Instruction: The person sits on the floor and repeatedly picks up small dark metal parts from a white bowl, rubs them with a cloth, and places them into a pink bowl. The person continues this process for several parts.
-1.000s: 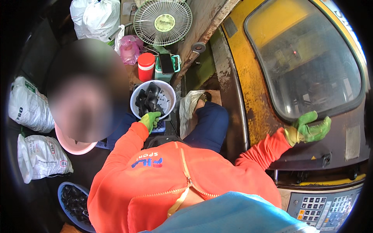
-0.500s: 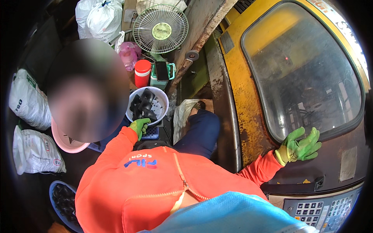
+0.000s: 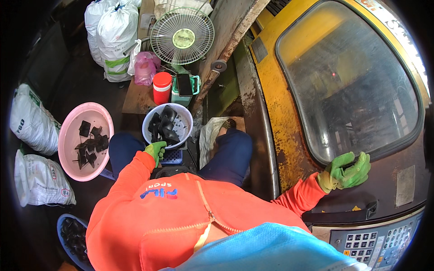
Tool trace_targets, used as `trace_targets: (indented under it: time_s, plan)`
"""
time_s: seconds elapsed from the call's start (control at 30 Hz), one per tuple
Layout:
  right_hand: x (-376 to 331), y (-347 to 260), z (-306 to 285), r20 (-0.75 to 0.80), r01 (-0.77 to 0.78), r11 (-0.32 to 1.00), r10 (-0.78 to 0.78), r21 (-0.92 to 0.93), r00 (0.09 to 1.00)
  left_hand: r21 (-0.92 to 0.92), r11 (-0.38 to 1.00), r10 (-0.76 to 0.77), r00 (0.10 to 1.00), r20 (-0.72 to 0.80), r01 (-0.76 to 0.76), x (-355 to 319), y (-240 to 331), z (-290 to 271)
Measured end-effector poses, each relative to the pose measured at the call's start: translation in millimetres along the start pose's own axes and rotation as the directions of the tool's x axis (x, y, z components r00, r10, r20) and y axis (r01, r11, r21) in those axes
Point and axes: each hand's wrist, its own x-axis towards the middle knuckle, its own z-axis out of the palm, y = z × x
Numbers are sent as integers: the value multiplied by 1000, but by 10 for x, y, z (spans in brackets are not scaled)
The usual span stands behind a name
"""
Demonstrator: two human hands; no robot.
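My left hand [image 3: 156, 151], in a green glove, is at the near rim of a white basin [image 3: 189, 131] with curved black plastic pieces [image 3: 168, 122] in it. Its fingers are curled; whatever may be inside them is hidden. Off to the right, my right hand [image 3: 347, 172], gloved in green too, is raised beside the lower edge of a machine's window [image 3: 348, 86]. Its fingers are stretched out, with nothing visible in them.
A pink basin [image 3: 68, 153] with black scraps stands at left, near white sacks [image 3: 43, 178]. A blue tub [image 3: 61, 232] of black pieces is lower left. Ahead are a fan [image 3: 183, 38], red jug [image 3: 162, 88] and phone [image 3: 184, 85]. A control panel [image 3: 379, 246] is lower right.
The large blurred shape at left is gone, uncovering the pink basin and my left leg. My right hand's fingers have come closer together. My left hand stays by the white basin.
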Motion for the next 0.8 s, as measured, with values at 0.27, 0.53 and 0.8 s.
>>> trace_targets:
  time_s: [0.27, 0.53, 0.8]
  plan:
    - [-61, -47, -23, 196, -22, 921, 106, -388, 975, 12, 1000, 29, 1000, 5, -29, 71, -56, -27]
    - [-67, -25, -19, 235, 3, 922, 96, -388, 967, 27, 1000, 12, 999, 31, -13, 122, -62, -47]
    - [-28, -48, -1, 227, 17, 927, 74, -375, 971, 68, 997, -25, 1000, -15, 26, 80, -25, -20]
